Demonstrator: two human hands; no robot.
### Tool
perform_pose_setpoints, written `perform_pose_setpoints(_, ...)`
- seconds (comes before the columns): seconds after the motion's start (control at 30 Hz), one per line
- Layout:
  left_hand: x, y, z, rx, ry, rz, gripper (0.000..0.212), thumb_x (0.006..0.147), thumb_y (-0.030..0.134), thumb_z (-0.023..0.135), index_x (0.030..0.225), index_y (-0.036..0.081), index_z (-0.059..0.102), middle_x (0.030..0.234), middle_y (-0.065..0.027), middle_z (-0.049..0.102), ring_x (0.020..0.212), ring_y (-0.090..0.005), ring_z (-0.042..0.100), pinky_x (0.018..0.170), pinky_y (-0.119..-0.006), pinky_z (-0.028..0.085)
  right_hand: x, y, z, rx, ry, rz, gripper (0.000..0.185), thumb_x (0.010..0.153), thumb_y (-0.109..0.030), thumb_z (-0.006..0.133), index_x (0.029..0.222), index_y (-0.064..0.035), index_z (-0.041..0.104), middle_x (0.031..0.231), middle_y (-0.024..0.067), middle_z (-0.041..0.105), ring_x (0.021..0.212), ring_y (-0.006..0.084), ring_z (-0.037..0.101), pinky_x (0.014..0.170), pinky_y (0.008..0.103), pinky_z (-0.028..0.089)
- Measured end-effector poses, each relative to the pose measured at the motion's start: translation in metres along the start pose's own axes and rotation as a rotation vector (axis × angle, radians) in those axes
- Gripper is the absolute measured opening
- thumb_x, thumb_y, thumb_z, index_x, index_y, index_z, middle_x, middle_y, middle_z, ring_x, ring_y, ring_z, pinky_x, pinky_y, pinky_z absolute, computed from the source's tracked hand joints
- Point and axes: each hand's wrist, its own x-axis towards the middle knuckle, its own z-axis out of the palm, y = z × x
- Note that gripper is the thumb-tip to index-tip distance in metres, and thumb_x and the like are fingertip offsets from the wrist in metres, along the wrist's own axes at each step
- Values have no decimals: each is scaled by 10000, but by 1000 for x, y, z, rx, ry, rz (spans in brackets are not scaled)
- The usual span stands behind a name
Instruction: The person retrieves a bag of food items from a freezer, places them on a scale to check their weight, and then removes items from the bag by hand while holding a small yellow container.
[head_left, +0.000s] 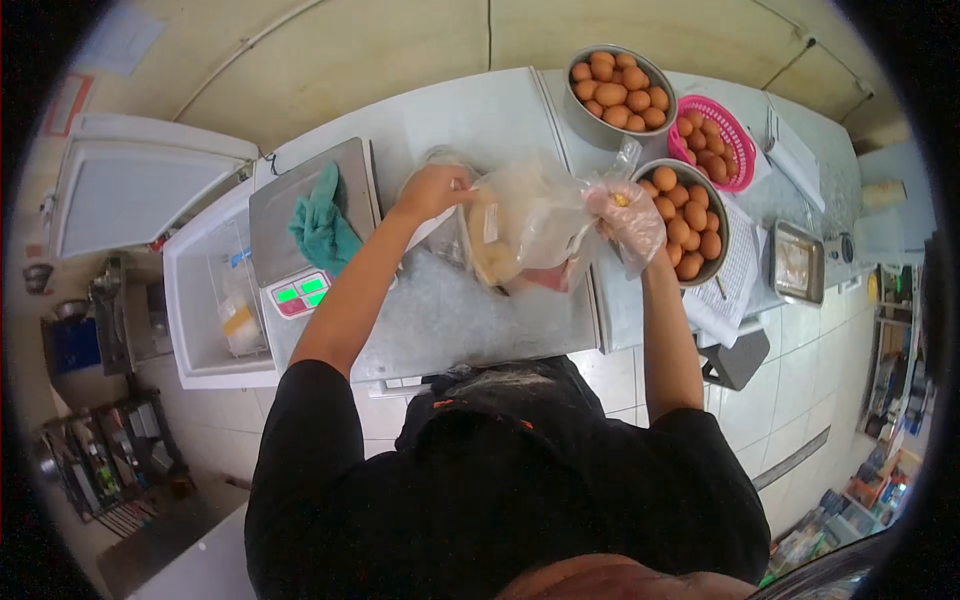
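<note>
A clear plastic bag (544, 199) with pale yellowish contents spans the space between my hands above the metal-topped counter. My bare left hand (439, 189) pinches its left edge near a white label. On the other side, my right hand (628, 217), in a thin clear plastic glove, grips the bag's gathered end. A reddish flat piece (551, 277) shows under the bag's lower right part; what it is I cannot tell. Behind my left hand sits another clear plastic wrap or bag (442, 244), partly hidden. Brown eggs fill a metal bowl (724, 259) right beside my gloved hand.
A digital scale (262, 225) with a teal cloth (322, 225) on it stands left, by an open chest freezer (217, 367). Another egg bowl (577, 124), a pink egg basket (750, 161), written sheets (731, 300) and a metal tray (797, 264) are at right.
</note>
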Motion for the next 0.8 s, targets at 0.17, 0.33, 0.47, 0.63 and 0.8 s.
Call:
perform_pose_setpoints(0.17,0,16,7,-249,143,161,578,722,322,839,1220,98,647,1170,-140,666,1095,-285,618,927,-369,475,16,-43,24,-439,-286,8,238,842,-231,756,930,-12,726,876,26,698,820,112,615,758,279,516)
perform_pose_setpoints(0.33,20,23,7,-306,-128,112,671,688,256,862,1277,109,575,1244,-124,629,1174,-276,577,1001,-374,441,8,-19,6,-431,-219,12,269,803,-229,783,957,-30,684,845,48,652,802,129,609,752,292,503)
perform_pose_setpoints(0.47,26,26,-8,-215,-333,105,628,640,178,868,1193,90,586,1223,-105,633,1214,-267,552,1040,-373,417,-8,0,-15,-676,187,-42,326,774,-229,795,1012,-46,666,848,65,637,793,163,614,724,306,497)
perform_pose_setpoints(0.63,19,3,-6,-183,-341,275,492,641,161,843,1080,73,638,1256,-110,629,1209,-278,552,1037,-391,420,-29,-11,8,-921,630,-408,292,819,-154,692,1089,-57,644,953,131,679,864,323,651,782,424,521)
perform_pose_setpoints(0.8,33,-2,-11,-297,-470,208,269,763,205,778,978,62,705,1224,-112,659,1144,-278,595,997,-394,447,-3,-22,15,-1021,143,-569,278,850,-79,611,1125,-52,649,1036,174,647,952,366,632,835,436,515)
